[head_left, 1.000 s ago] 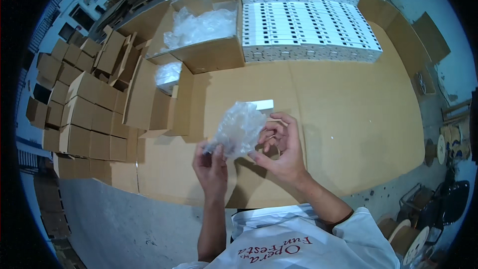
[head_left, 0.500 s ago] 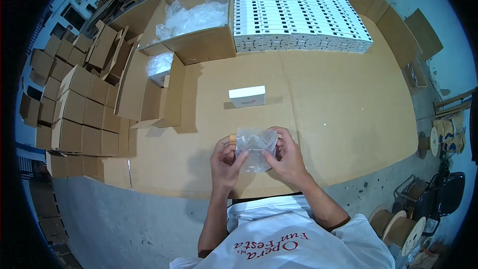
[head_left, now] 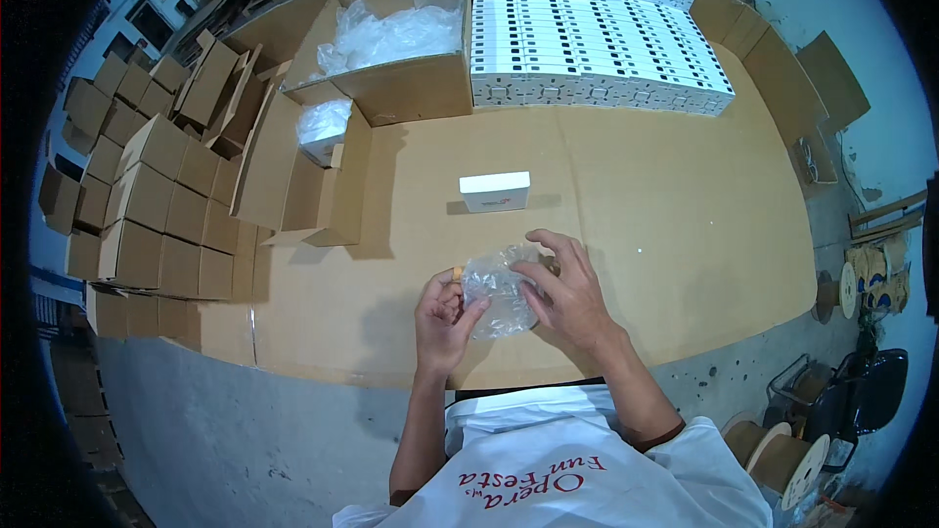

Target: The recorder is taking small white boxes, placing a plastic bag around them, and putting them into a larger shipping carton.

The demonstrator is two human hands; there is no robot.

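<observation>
Over the near edge of the cardboard-covered table, my left hand (head_left: pixel 443 321) grips a crumpled clear plastic bag (head_left: pixel 497 295), its thumb pressed on the front. An orange band (head_left: pixel 457 275) shows at a left fingertip. My right hand (head_left: pixel 570 295) pinches the bag's right side, its fingers bent over the upper edge; the exact contact of the fingertips is partly hidden. Beyond the hands a small white box (head_left: pixel 495 192) stands by itself on the table.
An open carton (head_left: pixel 342 200) at the left holds a wrapped white box (head_left: pixel 324 130). Behind it, a larger carton (head_left: pixel 416 91) holds clear plastic bags (head_left: pixel 396 36). White boxes (head_left: pixel 602 49) are stacked in rows at the back. Brown cartons (head_left: pixel 156 220) pile up at far left.
My right hand has lifted and shifted to the bag's upper right edge, its thumb off the front. The bag has gone from smooth and squarish to crumpled. The left hand keeps its hold.
</observation>
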